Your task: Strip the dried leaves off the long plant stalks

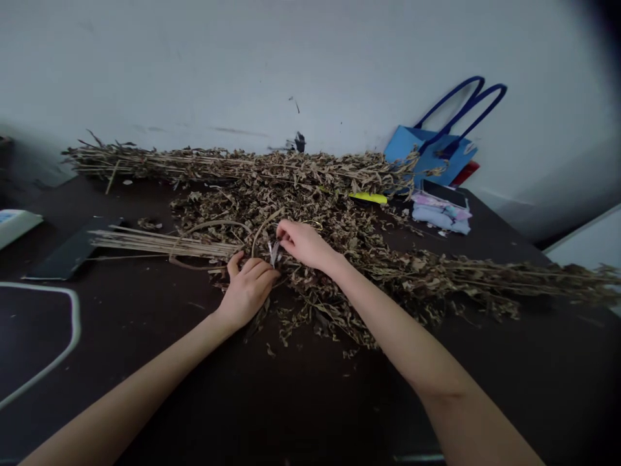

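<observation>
A bundle of dried leafy stalks (334, 272) lies across the dark table, its bare stems (160, 243) pointing left and its leafy end reaching right. My left hand (250, 285) is closed over the near side of the bundle, fingertips among the leaves. Just right of it, my right hand (305, 244) pinches at a thin pale strip (273, 254) on top of the bundle. Whether that strip is a tie or a leaf I cannot tell. A tan looped band (213, 224) curves over the stems beside my left hand.
A second dried bundle (233, 165) lies along the wall. Behind it are a yellow-handled tool (369, 197), a blue bag (407, 142) and a phone (444, 192) on folded cloth (439, 217). Leftward are a dark flat slab (65, 255), a white box (19, 228) and a white cable (75, 317).
</observation>
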Motion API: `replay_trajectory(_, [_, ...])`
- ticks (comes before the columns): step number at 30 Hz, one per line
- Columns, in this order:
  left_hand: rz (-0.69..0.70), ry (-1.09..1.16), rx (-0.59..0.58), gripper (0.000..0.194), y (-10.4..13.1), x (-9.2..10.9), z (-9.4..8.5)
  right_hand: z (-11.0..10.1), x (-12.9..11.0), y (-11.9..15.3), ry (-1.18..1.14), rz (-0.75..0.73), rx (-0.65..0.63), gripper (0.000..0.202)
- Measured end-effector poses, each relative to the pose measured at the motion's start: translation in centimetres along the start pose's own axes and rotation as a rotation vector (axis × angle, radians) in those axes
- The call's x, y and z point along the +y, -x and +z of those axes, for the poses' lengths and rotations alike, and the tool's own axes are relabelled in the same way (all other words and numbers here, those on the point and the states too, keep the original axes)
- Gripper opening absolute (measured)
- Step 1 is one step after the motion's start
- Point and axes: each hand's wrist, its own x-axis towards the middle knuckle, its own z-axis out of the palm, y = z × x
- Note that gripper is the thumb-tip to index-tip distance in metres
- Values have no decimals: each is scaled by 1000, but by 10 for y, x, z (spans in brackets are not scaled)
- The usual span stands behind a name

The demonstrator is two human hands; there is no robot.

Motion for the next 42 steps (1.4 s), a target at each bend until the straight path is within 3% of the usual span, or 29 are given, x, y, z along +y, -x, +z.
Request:
replay_trajectory(4, [-20, 20, 22, 18, -1, -1, -2, -4, -15, 16, 125, -71, -58, 24])
replay_trajectory(9, [-131, 86, 99, 20, -5, 1, -6, 6, -25, 24, 385, 13, -50, 39])
replay_trajectory(14, [-90, 77, 110, 21, 2, -2, -8, -1, -18, 19, 233, 31, -47, 40])
replay_trajectory(20, [-19, -5, -73, 26, 9, -3, -9, -18, -8, 13, 54, -9, -56, 23])
replay_trajectory(23, [-103, -23, -87, 23, 8, -1, -10, -20, -7, 12, -20, 2, -33, 23])
replay_trajectory(28, [-382, 69, 73, 14, 6, -12, -14, -18, -4, 17, -54, -18, -37, 24])
replay_trajectory(30, [-424, 70, 115, 13, 8, -17, -16, -16, -3, 19, -60, -35, -41, 24])
replay_trajectory(33, [-351, -47, 77, 18, 12, -13, -23, -13, -2, 21, -54, -47, -49, 20])
replay_trajectory(36, [-259, -156, -19, 25, 17, 7, -39, -14, -4, 22, -55, -32, -34, 7])
replay_trajectory(39, [-184, -199, 77, 18, 14, 24, -56, -19, -7, 22, -11, -6, 38, 8])
replay_trajectory(42, [-75, -148, 146, 19, -1, 22, -59, -25, -11, 19, 94, -86, 12, 14])
